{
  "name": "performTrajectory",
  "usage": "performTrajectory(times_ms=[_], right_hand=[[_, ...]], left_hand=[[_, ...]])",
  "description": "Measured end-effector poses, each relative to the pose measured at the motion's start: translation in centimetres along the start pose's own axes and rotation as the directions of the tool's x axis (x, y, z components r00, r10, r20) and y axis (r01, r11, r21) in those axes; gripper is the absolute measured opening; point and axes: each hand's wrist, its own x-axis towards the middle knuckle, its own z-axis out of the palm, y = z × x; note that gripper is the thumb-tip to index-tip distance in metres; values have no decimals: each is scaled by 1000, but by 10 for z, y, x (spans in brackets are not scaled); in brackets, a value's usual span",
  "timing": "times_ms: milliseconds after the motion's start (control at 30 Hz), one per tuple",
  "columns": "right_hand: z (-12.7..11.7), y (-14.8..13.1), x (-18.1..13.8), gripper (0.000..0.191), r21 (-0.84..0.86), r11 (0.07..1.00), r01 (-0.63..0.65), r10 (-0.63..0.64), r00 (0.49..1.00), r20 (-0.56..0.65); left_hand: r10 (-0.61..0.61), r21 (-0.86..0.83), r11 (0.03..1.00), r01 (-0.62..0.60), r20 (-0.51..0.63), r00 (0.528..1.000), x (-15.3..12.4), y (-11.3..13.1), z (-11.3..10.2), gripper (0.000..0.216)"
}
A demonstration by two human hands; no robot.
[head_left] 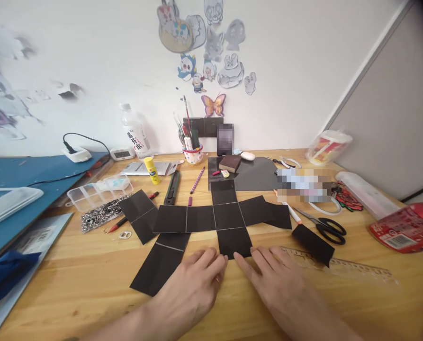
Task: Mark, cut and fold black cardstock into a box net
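Note:
A black paper sheet (211, 219), cut into a cross of scored squares, lies flat in the middle of the wooden desk (90, 284). My left hand (193, 286) lies flat with fingers stretched out, its fingertips touching the near edge of the bottom square (234, 242). My right hand (275, 279) also lies flat and open, fingertips at that same edge from the right. Neither hand holds anything. A separate black paper strip (312, 244) rests to the right, over a clear ruler (339, 267).
Black scissors (327, 227) and a white pen lie right of the paper. A utility knife (172, 187), glue stick (152, 170), pencils, a clear compartment box (94, 192), metal rings (99, 215), a water bottle (135, 132), a pen cup (193, 154) and a red packet (406, 229) surround it.

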Motion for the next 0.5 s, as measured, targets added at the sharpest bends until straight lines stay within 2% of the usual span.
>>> performTrajectory(times_ms=[67,233,500], right_hand=[[0,5,-1,45,14,999,40,-41,999,11],[6,18,-12,45,23,999,49,-47,996,-78],[3,14,-23,44,32,999,25,-20,991,-136]], left_hand=[[-9,15,1000,9,19,1000,0,0,-2,20],[23,54,998,-24,26,999,-1,-1,-3,19],[20,97,995,-19,-12,1000,-6,-4,-2,23]])
